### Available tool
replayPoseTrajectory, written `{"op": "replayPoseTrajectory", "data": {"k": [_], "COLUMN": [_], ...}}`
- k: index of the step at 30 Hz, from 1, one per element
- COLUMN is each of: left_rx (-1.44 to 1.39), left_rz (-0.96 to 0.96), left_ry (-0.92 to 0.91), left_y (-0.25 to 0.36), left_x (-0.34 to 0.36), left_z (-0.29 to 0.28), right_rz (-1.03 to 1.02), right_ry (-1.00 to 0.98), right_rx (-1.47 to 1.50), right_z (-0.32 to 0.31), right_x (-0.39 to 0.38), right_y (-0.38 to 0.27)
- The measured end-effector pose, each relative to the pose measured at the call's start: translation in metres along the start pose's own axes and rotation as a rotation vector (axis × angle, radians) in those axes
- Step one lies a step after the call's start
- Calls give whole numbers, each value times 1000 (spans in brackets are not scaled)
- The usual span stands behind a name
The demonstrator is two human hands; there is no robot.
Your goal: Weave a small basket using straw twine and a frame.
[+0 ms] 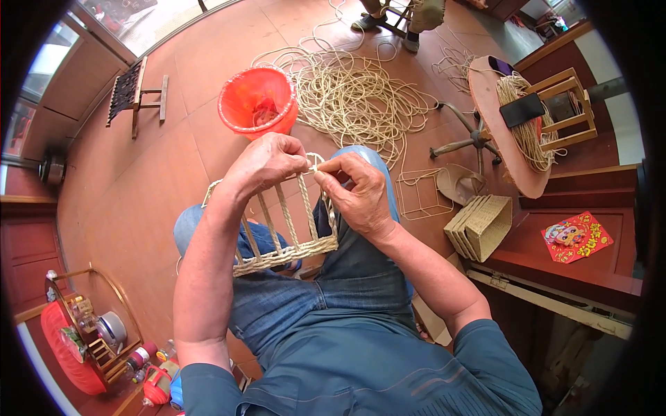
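Note:
A woven cord frame (288, 253) rests over my lap, with a braided lower band and several upright wrapped bars. At its top corner, my left hand (274, 163) pinches a pale cord, fingers curled and knuckles up. My right hand (357, 194) is closed beside it, thumb and index finger on the same cord at the corner, close to the left fingertips. The exact spot where the fingers meet the cord is partly hidden by the fingers themselves. My jeans (347, 284) lie beneath the frame.
A red bucket (239, 111) stands ahead by loose rope (354, 104). A person's legs (423, 17) are beyond. A stool (149, 97) is left; a round board with coiled cord (485, 139), wire frame (423, 208) and stacked baskets (475, 229) are right. Household items (111, 329) sit lower left.

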State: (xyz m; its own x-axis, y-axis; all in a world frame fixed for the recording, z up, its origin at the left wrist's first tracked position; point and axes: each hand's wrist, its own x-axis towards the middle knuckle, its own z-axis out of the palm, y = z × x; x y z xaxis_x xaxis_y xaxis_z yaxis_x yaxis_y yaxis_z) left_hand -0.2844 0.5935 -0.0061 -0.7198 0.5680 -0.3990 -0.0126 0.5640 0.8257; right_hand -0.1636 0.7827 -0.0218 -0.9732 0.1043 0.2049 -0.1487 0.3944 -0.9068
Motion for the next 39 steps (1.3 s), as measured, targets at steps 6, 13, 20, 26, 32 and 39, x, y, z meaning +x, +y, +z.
{"op": "replayPoseTrajectory", "data": {"k": [6,13,20,26,32,39], "left_rx": [101,189,607,356,332,296], "left_rz": [2,-1,396,379,377,396], "left_ry": [-28,171,903,903,917,917], "left_y": [5,11,13,13,10,1], "left_x": [3,-2,-33,-81,-118,-122], "left_z": [-2,-8,4,57,105,122], "right_rz": [91,-92,-109,-32,-210,149], "right_ry": [-81,-101,-165,-415,-518,-697], "right_rx": [104,1,-20,-72,-230,-159], "right_z": [-6,-2,-7,-23,-29,-36], "right_x": [6,11,17,31,42,55], "right_y": [-3,7,10,8,3,-8]}}
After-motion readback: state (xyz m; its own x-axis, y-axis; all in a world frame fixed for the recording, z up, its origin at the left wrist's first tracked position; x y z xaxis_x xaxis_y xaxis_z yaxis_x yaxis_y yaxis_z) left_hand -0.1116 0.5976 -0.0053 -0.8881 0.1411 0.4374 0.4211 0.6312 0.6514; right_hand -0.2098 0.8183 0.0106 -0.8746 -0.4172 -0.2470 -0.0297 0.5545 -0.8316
